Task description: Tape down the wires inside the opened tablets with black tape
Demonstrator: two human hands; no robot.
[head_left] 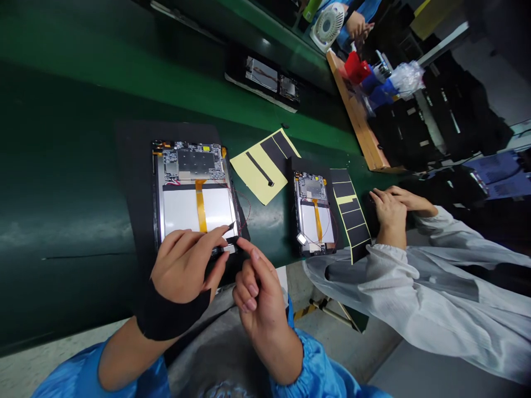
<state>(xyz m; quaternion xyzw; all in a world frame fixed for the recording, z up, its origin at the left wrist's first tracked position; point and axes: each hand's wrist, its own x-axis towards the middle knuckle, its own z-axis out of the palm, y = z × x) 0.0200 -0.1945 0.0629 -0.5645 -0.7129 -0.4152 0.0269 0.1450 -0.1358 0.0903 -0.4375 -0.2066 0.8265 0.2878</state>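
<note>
Blue sleeves (326, 367) closest in, at 6 o'clock. Green bench (74, 182) covers 9 to 1 o'clock. Co-worker in white (398, 304) at 4 o'clock. Black mat (135, 177) at 9 o'clock, 1 opened tablet (180, 209) lying on it, circuit board (170, 166) bared. Right hand (262, 293): index straight out to the tablet's 5 o'clock corner, other fingers curled; can't tell if it grips anything. Left hand (182, 262) over the 6 o'clock edge, thumb and index slightly apart. Yellow sheet (244, 167) just beside tablet at 2 o'clock; 2nd tablet (307, 220) past it at 3. Smallest: black piece (232, 240) between left thumb and index; can't tell if pinched.
</note>
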